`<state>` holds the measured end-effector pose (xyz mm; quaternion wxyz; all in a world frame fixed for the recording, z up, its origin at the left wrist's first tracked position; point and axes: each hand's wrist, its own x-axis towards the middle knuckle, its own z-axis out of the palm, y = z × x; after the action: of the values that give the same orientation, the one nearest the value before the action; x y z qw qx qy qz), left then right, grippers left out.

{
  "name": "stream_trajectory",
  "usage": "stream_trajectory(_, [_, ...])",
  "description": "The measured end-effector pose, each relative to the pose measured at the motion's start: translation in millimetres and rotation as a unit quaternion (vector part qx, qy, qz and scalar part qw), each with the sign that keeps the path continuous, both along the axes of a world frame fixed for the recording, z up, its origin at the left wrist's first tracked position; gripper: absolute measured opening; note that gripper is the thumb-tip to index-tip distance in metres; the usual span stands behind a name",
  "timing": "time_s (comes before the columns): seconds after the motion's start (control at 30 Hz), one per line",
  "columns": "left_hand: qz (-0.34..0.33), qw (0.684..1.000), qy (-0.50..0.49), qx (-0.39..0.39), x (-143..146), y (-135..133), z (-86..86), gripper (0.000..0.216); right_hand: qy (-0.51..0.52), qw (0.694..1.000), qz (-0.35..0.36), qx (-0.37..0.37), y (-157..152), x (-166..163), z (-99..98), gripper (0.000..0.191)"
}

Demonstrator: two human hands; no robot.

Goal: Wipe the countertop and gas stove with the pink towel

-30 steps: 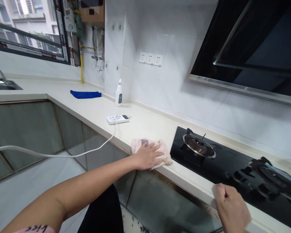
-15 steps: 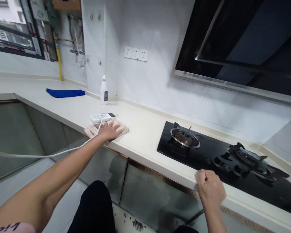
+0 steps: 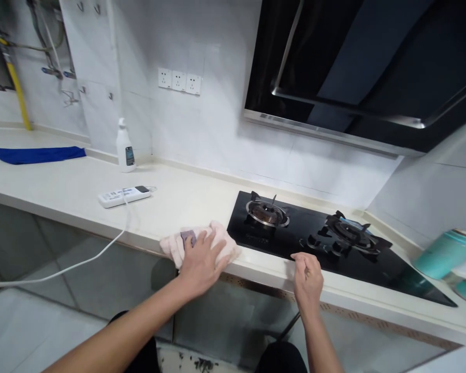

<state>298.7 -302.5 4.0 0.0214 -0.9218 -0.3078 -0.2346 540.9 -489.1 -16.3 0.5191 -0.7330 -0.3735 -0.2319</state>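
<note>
My left hand (image 3: 202, 259) presses on a folded pale pink cloth (image 3: 174, 249) at the counter's front edge. Its fingers spread over the cloth and grip it from above. A purple-grey patch (image 3: 188, 237) shows on the cloth near the fingertips. My right hand (image 3: 308, 277) is closed in a loose fist by the counter edge, in front of the black gas hob (image 3: 283, 238). Nothing shows in that fist. To the left, a white power strip (image 3: 118, 197) with a white cord lies on the cream countertop (image 3: 178, 199).
A white spray bottle (image 3: 125, 147) stands against the wall, with a blue cloth (image 3: 39, 154) further left. Two burners sit on the hob. Overhead slopes a black range hood (image 3: 345, 67). Turquoise containers (image 3: 446, 254) are at the far right, and the cord (image 3: 81, 267) hangs off the counter front.
My left hand has slid the pink cloth rightward along the counter edge, away from the power strip and up to the hob. The view has turned right, bringing turquoise containers into sight.
</note>
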Motion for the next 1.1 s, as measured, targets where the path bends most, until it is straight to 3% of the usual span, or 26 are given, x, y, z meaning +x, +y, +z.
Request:
stream_trajectory(0.07, [-0.017, 1.000, -0.014, 0.002, 13, -16, -6.2, 0.051, -0.001, 0.997, 0.067, 0.039, 7, -21, 10.2, 0.041])
stream_trajectory(0.13, [-0.042, 0.999, -0.013, 0.002, 25, -30, -11.3, 0.053, -0.020, 0.987, 0.159, 0.025, 22, -49, 18.1, 0.037])
stream_trajectory(0.2, [-0.082, 0.997, -0.002, 0.000, 35, -39, -15.7, 0.054, -0.048, 0.968, 0.246, -0.030, 40, -74, 22.4, 0.038])
stream_trajectory(0.27, [-0.112, 0.994, 0.006, -0.005, 41, -41, -18.6, 0.055, -0.088, 0.950, 0.281, -0.105, 56, -91, 23.3, 0.043])
stream_trajectory(0.37, [-0.173, 0.985, -0.005, -0.022, 33, -30, -17.0, 0.061, -0.151, 0.935, 0.258, -0.191, 68, -95, 22.3, 0.052])
stream_trajectory(0.5, [-0.278, 0.957, -0.057, -0.063, 0, 6, -7.1, 0.059, -0.199, 0.910, 0.255, -0.258, 65, -90, 24.6, 0.074])
stream_trajectory(0.63, [-0.197, 0.968, -0.142, -0.064, -20, 50, 7.1, 0.044, -0.264, 0.886, 0.206, -0.320, 74, -98, 26.3, 0.105])
stream_trajectory(0.73, [-0.135, 0.974, -0.152, -0.099, -20, 81, 18.3, 0.045, -0.305, 0.875, 0.160, -0.340, 84, -103, 25.3, 0.086])
stream_trajectory(0.8, [-0.127, 0.978, -0.132, -0.099, -19, 99, 22.6, 0.046, -0.315, 0.875, 0.151, -0.335, 85, -99, 24.8, 0.067])
stream_trajectory(0.87, [-0.118, 0.985, -0.101, -0.077, -20, 115, 23.1, 0.045, -0.313, 0.879, 0.151, -0.326, 78, -86, 24.1, 0.059])
stream_trajectory(0.97, [-0.084, 0.992, -0.054, -0.075, -30, 136, 20.6, 0.044, -0.283, 0.899, 0.127, -0.310, 48, -51, 18.8, 0.057])
stream_trajectory(1.1, [-0.075, 0.990, -0.021, -0.113, -41, 156, 21.8, 0.046, -0.223, 0.925, 0.039, -0.304, -22, 17, 3.1, 0.044])
